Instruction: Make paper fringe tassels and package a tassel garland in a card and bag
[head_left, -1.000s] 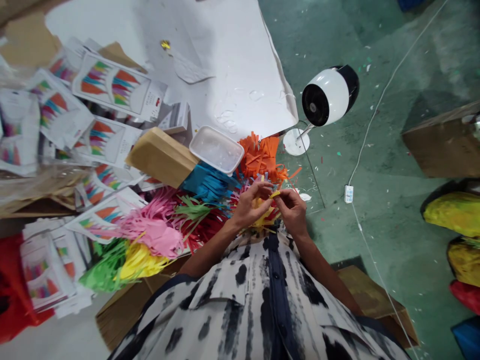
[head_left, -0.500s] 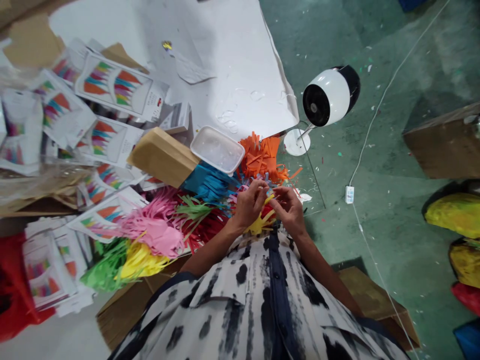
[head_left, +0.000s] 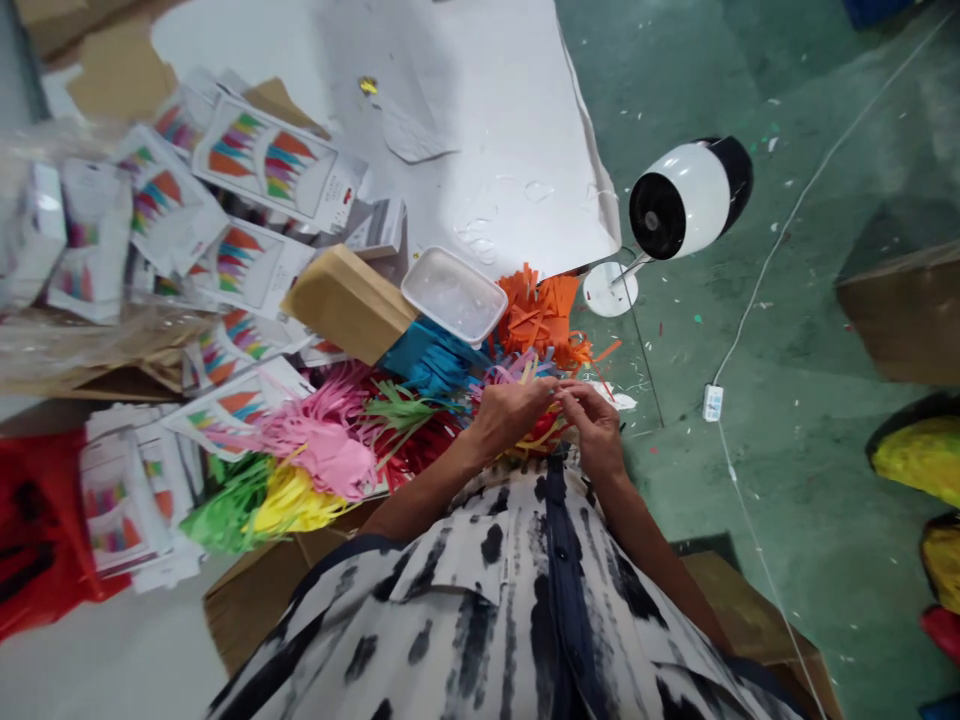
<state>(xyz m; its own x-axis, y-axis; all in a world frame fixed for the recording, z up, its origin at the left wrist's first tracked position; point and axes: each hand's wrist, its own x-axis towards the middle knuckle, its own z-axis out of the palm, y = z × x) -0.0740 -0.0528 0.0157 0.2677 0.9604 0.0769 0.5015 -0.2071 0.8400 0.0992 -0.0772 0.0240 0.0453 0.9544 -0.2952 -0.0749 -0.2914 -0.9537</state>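
My left hand (head_left: 514, 412) is closed in front of my shirt, its thumb and fingers pinched at the top of a paper tassel. My right hand (head_left: 598, 428) meets it fingertip to fingertip, pinching at the same spot. Red and yellow strips of the tassel (head_left: 546, 432) show below and between the hands; my fingers cover most of the pinched part. Just beyond lie orange fringed paper (head_left: 541, 312) and blue fringed paper (head_left: 431, 360). Pink (head_left: 326, 450), green (head_left: 229, 510) and yellow (head_left: 296, 497) fringed bundles spread to the left.
A translucent plastic tub (head_left: 456, 295) stands beside a brown cardboard box (head_left: 349, 303) on the white table (head_left: 517, 130). Printed packages (head_left: 274, 160) pile up at left. A white-and-black fan (head_left: 690, 198) and a cable (head_left: 780, 215) are on the green floor, with cartons (head_left: 904, 310) at right.
My hands have drawn together at the fingertips, covering the yellow strip that showed between them. Red strips now show beneath. The whole view has shifted slightly, with the scene moving right.
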